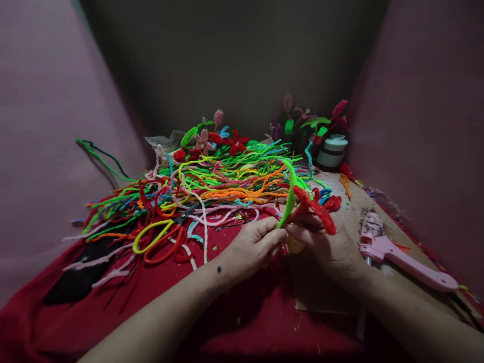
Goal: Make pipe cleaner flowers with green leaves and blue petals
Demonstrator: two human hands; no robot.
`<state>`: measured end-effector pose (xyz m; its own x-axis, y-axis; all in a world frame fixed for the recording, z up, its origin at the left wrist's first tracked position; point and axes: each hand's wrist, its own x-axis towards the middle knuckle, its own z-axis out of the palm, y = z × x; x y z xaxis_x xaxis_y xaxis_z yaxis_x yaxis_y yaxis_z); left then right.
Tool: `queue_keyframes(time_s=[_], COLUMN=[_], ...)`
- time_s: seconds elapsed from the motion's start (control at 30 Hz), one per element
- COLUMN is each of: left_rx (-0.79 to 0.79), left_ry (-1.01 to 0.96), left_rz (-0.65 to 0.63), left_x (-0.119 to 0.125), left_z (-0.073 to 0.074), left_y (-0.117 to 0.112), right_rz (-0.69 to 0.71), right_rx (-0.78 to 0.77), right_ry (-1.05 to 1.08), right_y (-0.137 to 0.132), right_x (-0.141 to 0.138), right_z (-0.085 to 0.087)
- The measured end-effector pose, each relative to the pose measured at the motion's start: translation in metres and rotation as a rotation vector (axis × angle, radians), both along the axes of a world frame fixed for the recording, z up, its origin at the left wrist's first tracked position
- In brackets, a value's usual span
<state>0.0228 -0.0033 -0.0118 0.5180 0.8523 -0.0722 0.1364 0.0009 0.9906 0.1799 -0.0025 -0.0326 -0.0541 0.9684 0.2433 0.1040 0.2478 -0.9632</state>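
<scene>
In the head view, my left hand [253,249] pinches the lower end of a bright green pipe-cleaner leaf [291,194], which curves upward. Close against it, my right hand [333,254] is closed around the base of a red pipe-cleaner flower [317,210]. The flower's petals spread above the right fingers, with a pale yellow centre partly showing. Leaf and flower base meet between the two hands, and the fingers hide where they touch. Part of a yellow round thing [295,245] shows just below the fingertips.
A big heap of coloured pipe cleaners [234,176] spreads beyond my hands. Scissors [162,234] with yellow and red handles lie left. A pink glue gun [404,259] rests on the board [351,186] at right. Finished flowers [236,143] and a pale jar [333,151] stand behind.
</scene>
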Motion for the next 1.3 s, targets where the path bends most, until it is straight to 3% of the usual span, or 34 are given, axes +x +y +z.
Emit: queue_keyframes(time_s=[0.13, 0.23, 0.33, 0.43, 0.87, 1.0, 1.13, 1.3], left_rx=[0.044, -0.153, -0.389, -0.447, -0.286, -0.071, 0.193, 0.055], left_ry=[0.015, -0.088, -0.256, -0.338, -0.301, -0.142, -0.034, -0.124], left_rz=[0.041, -0.030, -0.139, -0.133, 0.034, 0.089, 0.182, 0.245], left_x=[-0.001, -0.002, -0.003, -0.003, 0.002, 0.002, 0.004, 0.007], left_z=[-0.005, -0.006, -0.006, -0.007, -0.005, -0.004, -0.006, -0.010], left_y=[0.001, 0.002, 0.003, 0.005, -0.003, -0.005, -0.006, -0.005], right_rz=[0.010, 0.054, 0.202, 0.260, 0.142, 0.195, 0.109, -0.030], right_rx=[0.019, -0.031, -0.111, -0.144, -0.086, -0.084, -0.037, 0.028], right_ry=[0.017, 0.083, 0.216, 0.323, 0.255, 0.317, 0.243, 0.132], right_y=[0.001, 0.001, -0.001, -0.002, 0.003, 0.000, -0.003, -0.006], right_x=[0.001, 0.002, 0.002, 0.000, 0.000, -0.001, -0.004, -0.009], right_z=[-0.003, -0.004, -0.003, -0.001, -0.008, -0.006, 0.002, 0.009])
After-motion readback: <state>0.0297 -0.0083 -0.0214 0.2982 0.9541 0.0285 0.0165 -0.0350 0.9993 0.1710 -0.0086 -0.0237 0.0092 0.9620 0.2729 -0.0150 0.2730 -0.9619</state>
